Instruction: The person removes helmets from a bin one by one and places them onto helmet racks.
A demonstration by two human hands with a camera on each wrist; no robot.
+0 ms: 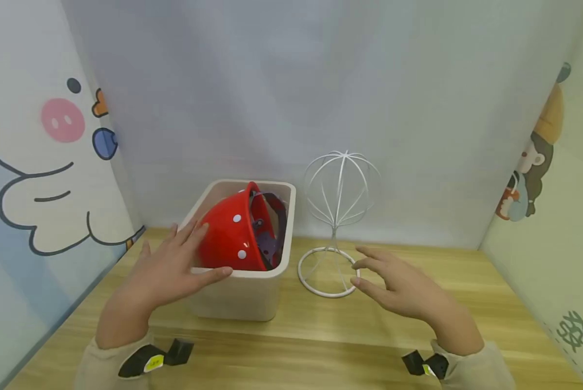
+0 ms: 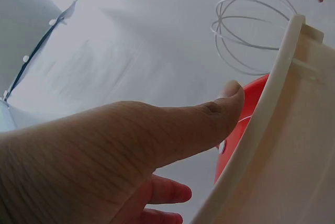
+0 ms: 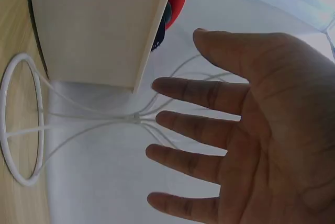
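The left hand [image 1: 167,268] rests flat on the red helmet [image 1: 228,235], fingers straight and spread, thumb on the rim of the cream box [image 1: 252,295] that holds it. Just right, the white wire stand [image 1: 337,227] stands on the worktop [image 1: 296,341]. The right hand [image 1: 401,292] hovers near its ring, fingers wide, holding nothing.
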